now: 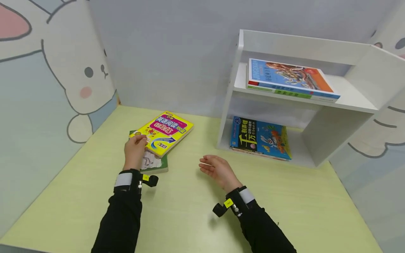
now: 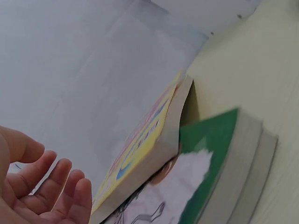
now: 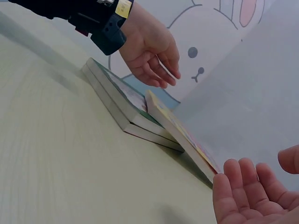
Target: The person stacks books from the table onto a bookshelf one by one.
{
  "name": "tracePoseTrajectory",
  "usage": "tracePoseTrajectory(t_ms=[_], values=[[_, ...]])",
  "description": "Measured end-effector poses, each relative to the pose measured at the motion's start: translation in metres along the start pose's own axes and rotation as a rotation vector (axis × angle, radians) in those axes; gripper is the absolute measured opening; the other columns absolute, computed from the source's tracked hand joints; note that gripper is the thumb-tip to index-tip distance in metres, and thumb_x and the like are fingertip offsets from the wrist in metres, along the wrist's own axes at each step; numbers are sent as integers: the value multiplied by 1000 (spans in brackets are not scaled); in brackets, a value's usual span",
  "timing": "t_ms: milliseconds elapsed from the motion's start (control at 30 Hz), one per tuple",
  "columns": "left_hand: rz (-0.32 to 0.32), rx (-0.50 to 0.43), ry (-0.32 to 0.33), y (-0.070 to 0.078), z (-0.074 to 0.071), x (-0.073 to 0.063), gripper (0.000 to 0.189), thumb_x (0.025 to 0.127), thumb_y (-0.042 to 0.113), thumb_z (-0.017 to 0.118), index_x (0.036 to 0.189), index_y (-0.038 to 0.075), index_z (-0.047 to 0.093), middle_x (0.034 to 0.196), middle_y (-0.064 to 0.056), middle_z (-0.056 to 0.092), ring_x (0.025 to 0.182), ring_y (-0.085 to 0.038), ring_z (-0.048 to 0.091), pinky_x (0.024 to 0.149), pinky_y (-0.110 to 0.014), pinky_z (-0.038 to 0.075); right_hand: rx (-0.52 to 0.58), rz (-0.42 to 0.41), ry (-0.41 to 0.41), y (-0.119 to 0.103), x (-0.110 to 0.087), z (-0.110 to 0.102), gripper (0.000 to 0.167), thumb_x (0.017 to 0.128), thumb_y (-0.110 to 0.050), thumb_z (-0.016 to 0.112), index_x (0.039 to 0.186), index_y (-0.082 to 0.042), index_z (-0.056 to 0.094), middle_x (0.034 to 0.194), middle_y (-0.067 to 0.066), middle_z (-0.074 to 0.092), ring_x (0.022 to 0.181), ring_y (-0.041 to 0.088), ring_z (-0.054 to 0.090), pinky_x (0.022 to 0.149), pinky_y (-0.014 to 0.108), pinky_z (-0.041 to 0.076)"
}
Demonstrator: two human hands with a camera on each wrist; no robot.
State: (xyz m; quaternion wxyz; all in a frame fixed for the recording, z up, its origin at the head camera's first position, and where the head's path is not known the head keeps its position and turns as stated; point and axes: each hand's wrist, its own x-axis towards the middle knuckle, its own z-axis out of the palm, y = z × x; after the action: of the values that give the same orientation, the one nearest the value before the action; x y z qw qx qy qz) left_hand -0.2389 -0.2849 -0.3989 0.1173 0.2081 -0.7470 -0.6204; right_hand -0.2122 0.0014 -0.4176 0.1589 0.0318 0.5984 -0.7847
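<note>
A yellow book point(image 1: 166, 131) with a pink title panel leans aslant on two stacked books, one edge raised on them and the other down on the table. The upper book of that stack has a green cover point(image 2: 210, 135) with a white picture. My left hand point(image 1: 135, 149) hovers over the near left corner of the yellow book, fingers loosely bent and holding nothing; the left wrist view shows a gap between fingers and book. To the right of the books, my right hand point(image 1: 219, 171) is held above the table, its fingers relaxed and nothing in them.
A white two-tier shelf point(image 1: 230, 105) stands at the back right. Its upper tier bears stacked books with a blue and orange cover point(image 1: 291, 77); below lie books with a blue and black cover point(image 1: 261, 137). Walls with rabbit drawings point(image 1: 83, 73) flank the pale yellow-green table point(image 1: 186, 214).
</note>
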Motion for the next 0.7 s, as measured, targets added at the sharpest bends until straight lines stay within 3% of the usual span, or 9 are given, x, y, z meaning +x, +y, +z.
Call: tracePoseTrajectory(t_ms=[100, 300, 400, 500, 600, 700], values=[[-4, 127, 59, -1, -12, 18, 38, 102, 22, 47, 133, 3, 57, 130, -15, 57, 108, -25, 52, 86, -30, 45, 5, 15, -3, 4, 4, 4, 36, 103, -12, 45, 130, 11, 48, 117, 18, 61, 97, 19, 66, 90, 34, 53], [-45, 235, 111, -5, -25, 48, 42, 100, 19, 48, 138, 3, 53, 145, -18, 45, 123, -34, 48, 101, -45, 42, 27, 83, -4, 14, 14, 21, 34, 103, -9, 45, 130, 12, 48, 121, 21, 60, 100, 23, 64, 96, 39, 50], [-37, 318, 69, -6, -27, 58, 48, 100, 20, 51, 143, 1, 46, 148, -22, 41, 129, -37, 43, 105, -48, 39, 48, 119, -2, 18, 18, 33, 35, 102, -7, 46, 132, 12, 48, 124, 23, 59, 104, 26, 64, 97, 40, 49], [-27, 395, -18, -6, -26, 64, 54, 100, 22, 51, 147, -1, 38, 150, -24, 36, 135, -40, 36, 110, -50, 32, 56, 133, -16, 21, 21, 45, 37, 101, -6, 48, 133, 13, 47, 128, 25, 57, 111, 30, 62, 99, 41, 47], [-9, 435, -88, -5, -23, 65, 57, 99, 20, 51, 148, -2, 34, 150, -26, 34, 137, -41, 33, 112, -51, 29, 55, 138, -27, 23, 24, 53, 37, 101, -7, 49, 132, 13, 46, 130, 27, 55, 115, 32, 60, 99, 41, 47], [24, 486, -107, -5, -19, 64, 56, 96, 15, 55, 145, -5, 37, 146, -28, 39, 132, -43, 38, 110, -52, 32, 52, 145, -26, 27, 26, 55, 37, 100, -8, 50, 131, 13, 47, 130, 26, 56, 114, 32, 60, 99, 41, 48]])
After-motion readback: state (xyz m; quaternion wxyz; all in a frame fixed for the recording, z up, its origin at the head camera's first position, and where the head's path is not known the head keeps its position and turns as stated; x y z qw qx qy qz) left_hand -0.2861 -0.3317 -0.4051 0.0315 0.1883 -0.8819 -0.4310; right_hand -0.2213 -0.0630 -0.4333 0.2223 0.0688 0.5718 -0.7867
